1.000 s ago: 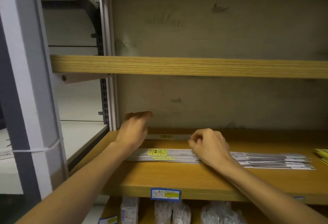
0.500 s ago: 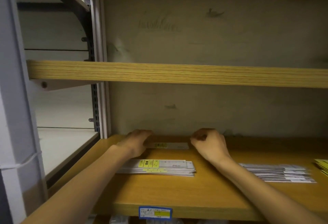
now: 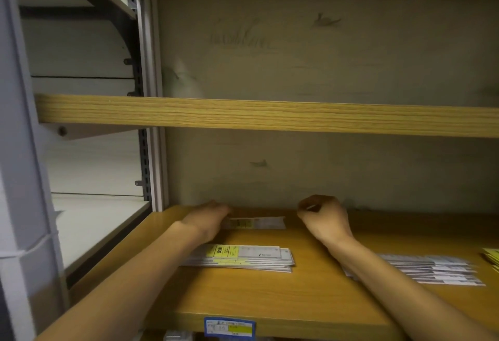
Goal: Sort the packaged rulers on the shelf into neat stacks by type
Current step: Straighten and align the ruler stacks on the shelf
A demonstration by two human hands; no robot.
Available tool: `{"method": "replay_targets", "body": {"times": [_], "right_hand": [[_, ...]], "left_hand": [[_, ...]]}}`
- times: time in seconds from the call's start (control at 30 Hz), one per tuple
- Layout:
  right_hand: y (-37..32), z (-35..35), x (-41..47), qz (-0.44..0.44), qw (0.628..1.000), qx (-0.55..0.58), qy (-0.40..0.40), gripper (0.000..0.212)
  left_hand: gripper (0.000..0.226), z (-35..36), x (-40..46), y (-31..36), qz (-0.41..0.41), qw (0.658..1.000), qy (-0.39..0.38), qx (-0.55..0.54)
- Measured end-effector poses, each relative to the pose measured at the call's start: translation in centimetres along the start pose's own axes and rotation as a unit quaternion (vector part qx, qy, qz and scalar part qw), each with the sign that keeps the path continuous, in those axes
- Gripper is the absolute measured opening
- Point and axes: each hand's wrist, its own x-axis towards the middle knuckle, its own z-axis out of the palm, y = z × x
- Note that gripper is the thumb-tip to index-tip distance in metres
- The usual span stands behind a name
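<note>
A single packaged ruler (image 3: 259,223) with a yellow label lies at the back of the wooden shelf (image 3: 256,297), near the wall. My left hand (image 3: 208,219) rests on its left end, fingers over the package. My right hand (image 3: 322,218) hovers just right of the ruler with fingers curled, holding nothing. In front of the single ruler lies a stack of yellow-labelled packaged rulers (image 3: 243,258). A second stack of white packaged rulers (image 3: 432,269) lies to the right, partly hidden by my right forearm.
An upper wooden shelf board (image 3: 270,115) runs across above my hands. A metal upright (image 3: 154,97) borders the shelf on the left. Yellow packages (image 3: 492,255) show at the right edge. A price label (image 3: 229,327) sits on the shelf's front edge.
Both hands have moved from the front stack to the back of the shelf. My left hand now lies on the single ruler's left end; my right hand stays just off its right end.
</note>
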Motion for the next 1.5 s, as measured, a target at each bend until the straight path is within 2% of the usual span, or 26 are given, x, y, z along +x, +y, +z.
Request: {"method": "replay_targets", "body": {"times": [0.2, 0.37, 0.5, 0.67, 0.83, 0.9, 0.97, 1.03, 1.23, 1.3, 1.5], "right_hand": [[-0.5, 0.6, 0.2, 0.027, 0.999, 0.046, 0.004, 0.007], [-1.5, 1.2, 0.4, 0.122, 0.980, 0.158, -0.002, 0.015], [-2.1, 1.6, 0.7, 0.154, 0.966, 0.210, -0.001, 0.024], [-2.2, 2.4, 0.9, 0.169, 0.959, 0.227, 0.028, 0.015], [-1.8, 2.3, 1.5, 0.185, 0.948, 0.250, 0.071, 0.015], [-1.5, 2.2, 1.7, 0.177, 0.945, 0.263, 0.084, 0.018], [-1.3, 2.2, 2.0, 0.174, 0.943, 0.267, 0.094, 0.016], [-1.2, 2.2, 2.2, 0.171, 0.942, 0.271, 0.099, 0.009], [-0.8, 2.2, 2.7, 0.153, 0.943, 0.280, 0.095, 0.013], [-0.6, 2.2, 2.8, 0.151, 0.943, 0.282, 0.096, 0.013], [0.0, 2.2, 3.3, 0.153, 0.945, 0.277, 0.088, 0.016]], "left_hand": [[0.039, -0.5, -0.8, 0.1, 0.002, 0.999, 0.032, 0.012], [0.033, -1.7, -1.6, 0.9, 0.019, 0.997, 0.079, 0.007], [0.034, -2.4, -2.1, 2.0, 0.056, 0.992, 0.115, 0.018], [0.036, -2.4, -1.9, 1.8, 0.081, 0.986, 0.143, 0.021], [0.019, -2.1, -1.2, 0.3, 0.135, 0.969, 0.205, 0.019], [0.019, -2.1, -1.2, 0.2, 0.122, 0.978, 0.170, 0.009], [0.019, -1.9, -1.2, 0.1, 0.096, 0.992, 0.081, -0.008], [0.024, -1.4, -0.9, -0.2, 0.078, 0.996, 0.025, -0.026], [0.046, -0.6, 0.2, -0.2, 0.026, 0.996, -0.066, -0.053], [0.047, -0.4, 0.5, -0.1, 0.010, 0.995, -0.079, -0.061], [0.034, -0.4, 1.1, 0.3, 0.030, 0.998, -0.052, -0.026]]}}
